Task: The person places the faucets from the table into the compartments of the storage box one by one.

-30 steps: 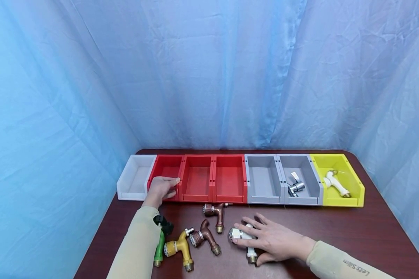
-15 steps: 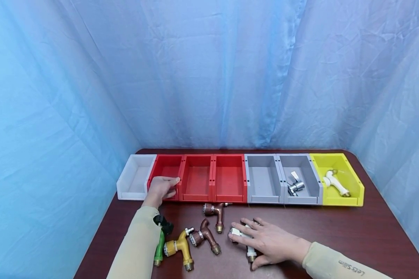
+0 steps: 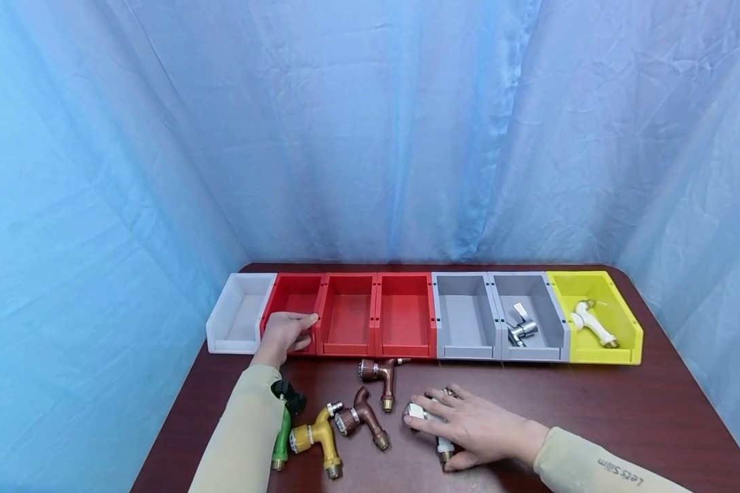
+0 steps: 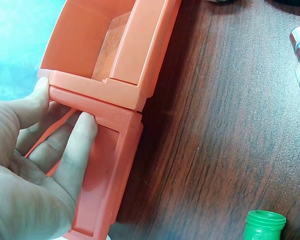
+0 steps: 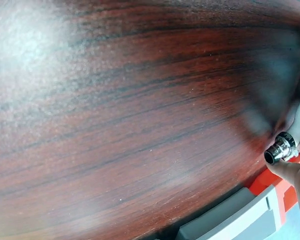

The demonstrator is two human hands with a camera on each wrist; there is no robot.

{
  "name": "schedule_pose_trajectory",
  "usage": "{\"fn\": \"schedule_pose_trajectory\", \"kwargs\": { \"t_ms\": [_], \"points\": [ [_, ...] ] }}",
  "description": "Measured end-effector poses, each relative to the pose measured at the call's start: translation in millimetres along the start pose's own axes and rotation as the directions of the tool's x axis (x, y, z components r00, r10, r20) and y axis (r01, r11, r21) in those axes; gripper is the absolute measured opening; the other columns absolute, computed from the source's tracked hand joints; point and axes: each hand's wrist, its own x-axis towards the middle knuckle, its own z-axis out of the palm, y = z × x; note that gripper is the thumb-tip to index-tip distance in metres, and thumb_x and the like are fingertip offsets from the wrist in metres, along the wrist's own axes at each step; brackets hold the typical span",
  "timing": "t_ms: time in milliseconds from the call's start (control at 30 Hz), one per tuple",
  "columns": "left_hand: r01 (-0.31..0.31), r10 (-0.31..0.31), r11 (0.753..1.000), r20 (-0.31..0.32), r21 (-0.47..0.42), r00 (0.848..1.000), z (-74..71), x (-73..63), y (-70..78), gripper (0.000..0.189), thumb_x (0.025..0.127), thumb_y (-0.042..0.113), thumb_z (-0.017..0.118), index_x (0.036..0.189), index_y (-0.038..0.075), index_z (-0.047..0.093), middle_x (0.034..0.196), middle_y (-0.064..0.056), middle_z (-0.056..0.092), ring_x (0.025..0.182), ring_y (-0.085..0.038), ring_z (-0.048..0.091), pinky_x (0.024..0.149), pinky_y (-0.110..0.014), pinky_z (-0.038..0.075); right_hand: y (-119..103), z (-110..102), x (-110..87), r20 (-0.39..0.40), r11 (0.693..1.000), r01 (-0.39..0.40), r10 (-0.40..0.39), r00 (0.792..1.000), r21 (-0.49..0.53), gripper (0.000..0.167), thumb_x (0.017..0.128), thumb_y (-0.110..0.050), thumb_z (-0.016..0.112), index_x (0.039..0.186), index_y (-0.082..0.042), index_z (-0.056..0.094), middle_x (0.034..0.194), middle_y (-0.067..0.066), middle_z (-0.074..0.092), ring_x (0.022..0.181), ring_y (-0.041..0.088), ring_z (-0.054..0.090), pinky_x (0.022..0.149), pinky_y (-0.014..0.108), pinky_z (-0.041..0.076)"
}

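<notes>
My left hand [image 3: 286, 332] grips the front of a red bin [image 4: 97, 172]: the thumb lies against its outside and other fingers reach inside the rim. My right hand [image 3: 477, 426] lies over a white tap [image 3: 445, 448], its fingers bent around the ribbed handle and the thumb near the brass threaded end. Much of this tap is hidden under the palm. Its dark-tipped nozzle [image 5: 276, 151] shows beside a finger in the right wrist view. Left of it lie two brown taps, one near the bins [image 3: 387, 383] and one closer [image 3: 364, 418].
A yellow tap [image 3: 323, 438] and a green tap [image 3: 281, 438] lie by the left sleeve. Along the back runs a row of bins: white [image 3: 222, 346], several red, two grey, and yellow [image 3: 629, 322]. A chrome tap [image 3: 524, 330] and another white tap [image 3: 595, 323] sit in bins.
My right hand has shifted slightly left and settled lower over the white tap, exposing its nozzle past the fingers. My left hand has stayed on the red bin.
</notes>
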Motion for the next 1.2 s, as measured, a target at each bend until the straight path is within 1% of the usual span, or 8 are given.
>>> {"fn": "schedule_pose_trajectory", "kwargs": {
  "t_ms": [267, 400, 567, 700, 867, 967, 1133, 1200],
  "points": [
    [-0.014, 0.014, 1.000, 0.004, 0.003, 1.000, -0.3, 0.9, -1.5, 0.051, 0.092, 0.032, 0.078, 0.134, 0.006, 0.066, 0.137, -0.018, 0.056, 0.124, -0.038, 0.055, 0.088, -0.038, 0.061, 0.0, -2.9, 3.1, 0.042, 0.999, -0.017, 0.016, 0.999, 0.035, 0.098, 0.078, -0.060, 0.078, 0.159, -0.022, 0.039, 0.151, 0.015, 0.051, 0.131, 0.036, 0.056, 0.096, 0.061, 0.053],
    [-0.020, 0.020, 1.000, 0.003, 0.004, 1.000, 0.0, 1.0, -2.1, 0.050, 0.093, 0.032, 0.077, 0.134, 0.006, 0.066, 0.137, -0.019, 0.057, 0.124, -0.038, 0.055, 0.088, -0.037, 0.061, 0.4, -3.9, 3.7, 0.046, 0.999, -0.018, 0.017, 0.999, 0.026, 0.099, 0.076, -0.059, 0.080, 0.158, -0.022, 0.040, 0.149, 0.016, 0.053, 0.130, 0.036, 0.057, 0.096, 0.062, 0.053],
    [-0.017, 0.017, 1.000, 0.001, 0.002, 1.000, 0.4, 0.1, -2.2, 0.051, 0.093, 0.032, 0.076, 0.135, 0.005, 0.065, 0.138, -0.019, 0.056, 0.124, -0.038, 0.055, 0.089, -0.038, 0.060, 0.5, -2.8, 2.7, 0.019, 1.000, 0.016, -0.016, 1.000, -0.005, 0.097, 0.074, -0.056, 0.082, 0.156, -0.022, 0.044, 0.145, 0.015, 0.056, 0.128, 0.035, 0.059, 0.095, 0.062, 0.053],
    [-0.015, 0.015, 1.000, 0.000, -0.001, 1.000, 0.8, -1.4, -1.5, 0.052, 0.094, 0.032, 0.076, 0.136, 0.005, 0.065, 0.138, -0.019, 0.056, 0.123, -0.038, 0.056, 0.089, -0.038, 0.060, 1.2, -1.2, -0.7, -0.008, 0.999, 0.040, -0.041, 0.999, -0.018, 0.096, 0.074, -0.051, 0.082, 0.157, -0.023, 0.043, 0.147, 0.015, 0.054, 0.128, 0.035, 0.058, 0.099, 0.063, 0.050],
    [-0.022, 0.022, 1.000, -0.003, 0.002, 1.000, 0.8, -3.3, -0.3, 0.053, 0.093, 0.032, 0.077, 0.136, 0.005, 0.064, 0.138, -0.019, 0.055, 0.124, -0.039, 0.055, 0.089, -0.039, 0.060, 6.0, -1.3, -4.9, -0.100, 0.996, 0.079, -0.083, 0.992, -0.045, 0.097, 0.072, -0.045, 0.084, 0.157, -0.022, 0.042, 0.150, 0.016, 0.051, 0.130, 0.037, 0.057, 0.101, 0.065, 0.047],
    [-0.023, 0.023, 1.000, -0.003, 0.006, 1.000, 0.8, -3.0, -0.3, 0.054, 0.093, 0.033, 0.077, 0.136, 0.004, 0.064, 0.138, -0.019, 0.055, 0.124, -0.039, 0.055, 0.089, -0.038, 0.060, 9.8, -2.2, -6.9, -0.139, 0.994, 0.089, -0.098, 0.985, -0.067, 0.097, 0.074, -0.049, 0.084, 0.157, -0.021, 0.043, 0.151, 0.017, 0.050, 0.130, 0.038, 0.056, 0.101, 0.065, 0.046],
    [-0.020, 0.021, 1.000, -0.004, 0.005, 1.000, 1.1, -1.8, -1.5, 0.054, 0.093, 0.033, 0.076, 0.137, 0.004, 0.063, 0.139, -0.019, 0.055, 0.124, -0.038, 0.055, 0.090, -0.039, 0.060, 14.8, -3.9, -9.3, -0.160, 0.993, 0.086, -0.098, 0.982, -0.083, 0.093, 0.077, -0.057, 0.080, 0.155, -0.021, 0.046, 0.150, 0.017, 0.051, 0.132, 0.037, 0.055, 0.103, 0.065, 0.045],
    [-0.021, 0.021, 1.000, -0.006, 0.007, 1.000, 1.2, -1.5, -2.1, 0.054, 0.093, 0.032, 0.077, 0.137, 0.004, 0.063, 0.139, -0.019, 0.055, 0.124, -0.039, 0.055, 0.090, -0.040, 0.060, 16.6, -5.2, -9.7, -0.163, 0.992, 0.088, -0.102, 0.981, -0.087, 0.093, 0.077, -0.056, 0.080, 0.155, -0.021, 0.046, 0.151, 0.018, 0.051, 0.132, 0.038, 0.054, 0.107, 0.067, 0.040]
  ]
}}
